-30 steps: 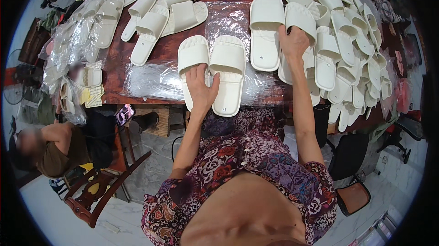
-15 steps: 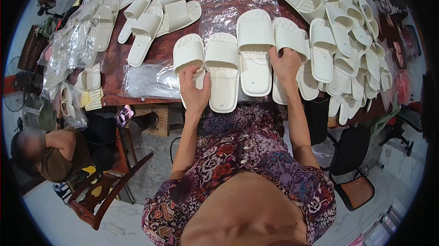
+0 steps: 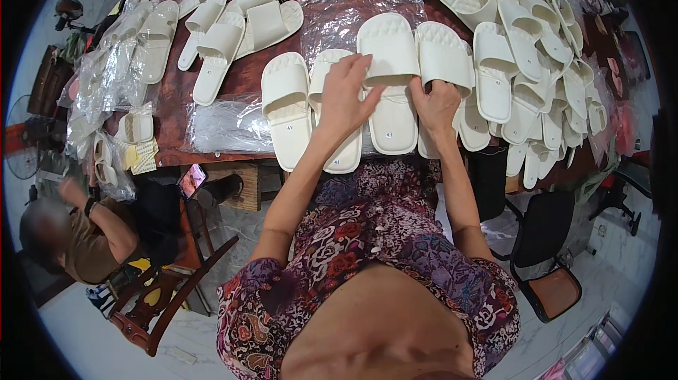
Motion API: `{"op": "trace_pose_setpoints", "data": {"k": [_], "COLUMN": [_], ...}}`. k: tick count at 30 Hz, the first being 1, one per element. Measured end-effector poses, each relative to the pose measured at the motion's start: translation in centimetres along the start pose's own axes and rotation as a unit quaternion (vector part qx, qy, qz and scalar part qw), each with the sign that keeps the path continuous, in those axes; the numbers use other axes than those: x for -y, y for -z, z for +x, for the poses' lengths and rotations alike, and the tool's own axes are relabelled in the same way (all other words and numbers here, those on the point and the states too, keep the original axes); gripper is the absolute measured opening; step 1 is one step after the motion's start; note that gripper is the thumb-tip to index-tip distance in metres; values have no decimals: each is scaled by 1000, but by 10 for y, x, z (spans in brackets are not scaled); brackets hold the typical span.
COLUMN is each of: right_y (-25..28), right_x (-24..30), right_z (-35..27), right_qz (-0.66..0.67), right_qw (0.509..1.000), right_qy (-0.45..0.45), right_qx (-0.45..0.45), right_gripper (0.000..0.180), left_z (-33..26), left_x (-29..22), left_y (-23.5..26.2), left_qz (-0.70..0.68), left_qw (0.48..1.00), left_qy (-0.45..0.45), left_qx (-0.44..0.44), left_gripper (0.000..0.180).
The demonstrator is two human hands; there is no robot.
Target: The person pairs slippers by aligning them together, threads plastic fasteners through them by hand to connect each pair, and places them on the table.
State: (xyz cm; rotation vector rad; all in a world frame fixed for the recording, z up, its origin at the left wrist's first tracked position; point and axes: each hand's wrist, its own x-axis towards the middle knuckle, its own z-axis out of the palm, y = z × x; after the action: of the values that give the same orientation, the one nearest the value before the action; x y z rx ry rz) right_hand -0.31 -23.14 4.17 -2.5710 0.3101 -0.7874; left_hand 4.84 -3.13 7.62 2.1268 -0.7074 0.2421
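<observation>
Several cream slide slippers stand side by side along the table's near edge. My left hand (image 3: 344,96) lies open over the second slipper (image 3: 340,157) from the left, thumb apart, fingertips by the strap of the taller middle slipper (image 3: 387,48). The leftmost slipper (image 3: 287,140) lies beside it, untouched. My right hand (image 3: 436,106) is closed at the strap opening of the slipper (image 3: 443,55) right of the middle one. Its thumb is near the middle slipper's edge, and its fingertips are hidden under the strap.
A heap of cream slippers (image 3: 526,90) covers the table's right side. More slippers (image 3: 265,27) lie at the back left, some bagged in clear plastic (image 3: 116,55). Flat clear bags (image 3: 233,126) lie left of the row. A seated person (image 3: 99,232) is at the left; an office chair (image 3: 540,239) stands right.
My left hand has left the leftmost slipper and moved right, to the second and middle slippers. My right hand stays at its slipper. The person at left has raised a forearm.
</observation>
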Motion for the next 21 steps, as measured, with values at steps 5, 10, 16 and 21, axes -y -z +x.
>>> {"op": "trace_pose_setpoints", "data": {"k": [5,10,16,21], "right_y": [11,11,7,5], "right_x": [8,3,-5,-8], "right_z": [-2,-6,-9,-11], "right_qz": [12,13,12,11], "right_qw": [1000,1000,999,997], "right_qy": [4,3,22,79], "right_qx": [-13,-2,25,0], "right_gripper": [26,25,23,20], "left_z": [2,-3,20,53], "left_x": [3,3,2,18], "left_y": [-22,-24,-13,-22], "left_qz": [26,26,7,9], "left_qw": [999,999,997,990], "left_qy": [4,11,5,28], "left_qx": [28,29,82,137], "left_gripper": [56,52,36,31]}}
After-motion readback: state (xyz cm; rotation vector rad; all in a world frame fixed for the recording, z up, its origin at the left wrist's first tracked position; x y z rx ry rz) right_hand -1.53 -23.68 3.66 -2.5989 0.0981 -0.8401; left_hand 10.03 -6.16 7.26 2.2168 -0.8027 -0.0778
